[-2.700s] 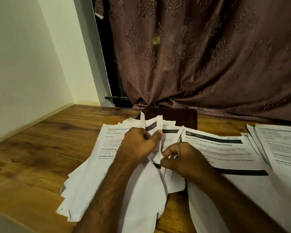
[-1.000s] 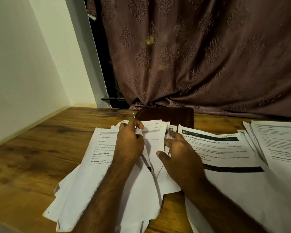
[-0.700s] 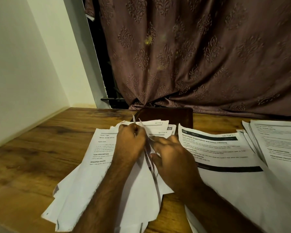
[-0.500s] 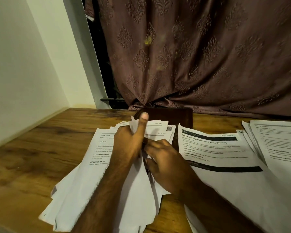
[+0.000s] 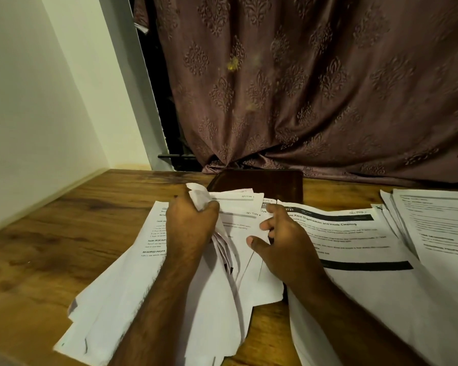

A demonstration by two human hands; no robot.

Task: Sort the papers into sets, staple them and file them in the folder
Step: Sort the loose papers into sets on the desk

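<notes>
Matt white paper sheets (image 5: 214, 299) lie on a glossy grained wooden table (image 5: 64, 233) before embossed cloth curtain (image 5: 328, 88).

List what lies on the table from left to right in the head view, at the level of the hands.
Bare wooden table → loose paper pile → left hand, its grip closed on lifted sheets → right hand, fingers spread → sheet with black bars → far-right paper stack.
</notes>
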